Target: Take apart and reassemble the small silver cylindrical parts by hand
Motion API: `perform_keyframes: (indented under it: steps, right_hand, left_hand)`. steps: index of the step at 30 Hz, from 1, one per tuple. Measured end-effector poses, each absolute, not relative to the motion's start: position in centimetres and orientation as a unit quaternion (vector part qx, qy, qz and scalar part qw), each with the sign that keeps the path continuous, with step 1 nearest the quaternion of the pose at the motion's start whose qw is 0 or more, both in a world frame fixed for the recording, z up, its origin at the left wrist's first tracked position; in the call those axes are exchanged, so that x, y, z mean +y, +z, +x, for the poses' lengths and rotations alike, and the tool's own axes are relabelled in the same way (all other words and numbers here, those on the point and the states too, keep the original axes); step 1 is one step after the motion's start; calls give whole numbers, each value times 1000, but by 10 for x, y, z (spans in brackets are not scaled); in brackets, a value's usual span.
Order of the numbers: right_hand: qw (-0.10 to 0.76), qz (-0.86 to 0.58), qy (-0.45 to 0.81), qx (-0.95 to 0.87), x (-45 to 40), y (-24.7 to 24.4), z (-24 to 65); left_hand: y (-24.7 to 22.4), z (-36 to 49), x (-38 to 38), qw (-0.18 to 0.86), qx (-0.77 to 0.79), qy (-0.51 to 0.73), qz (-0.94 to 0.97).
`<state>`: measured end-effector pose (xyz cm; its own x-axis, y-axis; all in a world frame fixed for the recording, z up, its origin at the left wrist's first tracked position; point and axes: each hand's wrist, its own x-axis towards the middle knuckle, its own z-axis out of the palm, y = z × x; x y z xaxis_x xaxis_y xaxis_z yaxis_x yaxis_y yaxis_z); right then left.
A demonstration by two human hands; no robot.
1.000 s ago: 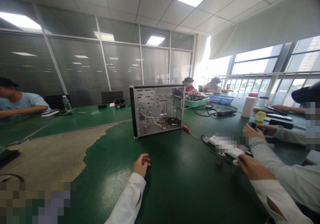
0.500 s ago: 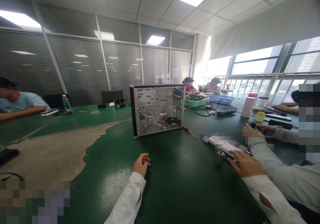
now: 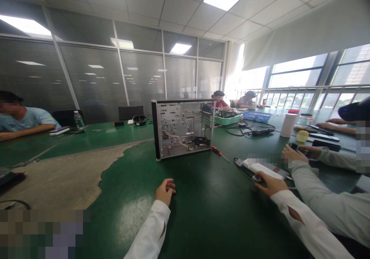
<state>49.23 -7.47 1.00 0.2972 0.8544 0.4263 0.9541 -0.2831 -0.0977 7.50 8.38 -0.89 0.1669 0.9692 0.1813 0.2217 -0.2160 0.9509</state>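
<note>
My left hand [image 3: 165, 192] rests over the green table with its fingers loosely curled and apart, holding nothing. Further right, my right hand [image 3: 271, 183] has its thumb and fingers around a small dark cylinder with a metallic top [image 3: 254, 179], partly covered by the fingers. Just behind that hand lies a white power strip [image 3: 267, 171] with a dark cable. Standing upright ahead of my hands is an open computer case [image 3: 185, 130], its metal bays and loose wires showing. A screwdriver [image 3: 221, 154] with a red and black handle lies by the case's lower right corner.
A co-worker's hands [image 3: 295, 154] hold a small dark thing close on my right. Beyond stand a white bottle [image 3: 289, 125], a yellow-lidded container [image 3: 302, 136], a green basket [image 3: 228, 119] and a blue basket [image 3: 257, 115]. A bare brown patch [image 3: 66, 174] marks the table's left.
My right hand has moved left from over the power strip and closed around the small cylinder. The left hand keeps its place and pose. The view has shifted slightly.
</note>
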Motion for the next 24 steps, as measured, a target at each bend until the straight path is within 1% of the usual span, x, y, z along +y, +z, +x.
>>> perform_keyframes:
  steps: [8, 12, 14, 16, 19, 21, 24]
  right_hand:
    - [169, -780, -213, -563, -81, 31, 476]
    - [223, -751, -315, -536, -90, 50, 445]
    - [259, -716, -329, -559, -89, 60, 419]
    - [287, -668, -286, -624, -81, 67, 384]
    - [311, -594, -173, -721, -57, 71, 328]
    - [313, -562, -110, -758, -34, 68, 292]
    - [299, -540, -68, -784, 4, 60, 251]
  left_hand:
    - [-6, 73, 81, 409, 468, 440, 648]
    - [-4, 73, 81, 430, 452, 433, 651]
    - [-4, 73, 81, 439, 453, 432, 645]
    - [-4, 73, 82, 440, 452, 434, 643]
    - [-3, 73, 81, 431, 448, 441, 648]
    - [-2, 73, 80, 421, 450, 444, 650]
    - [0, 71, 77, 402, 456, 454, 652]
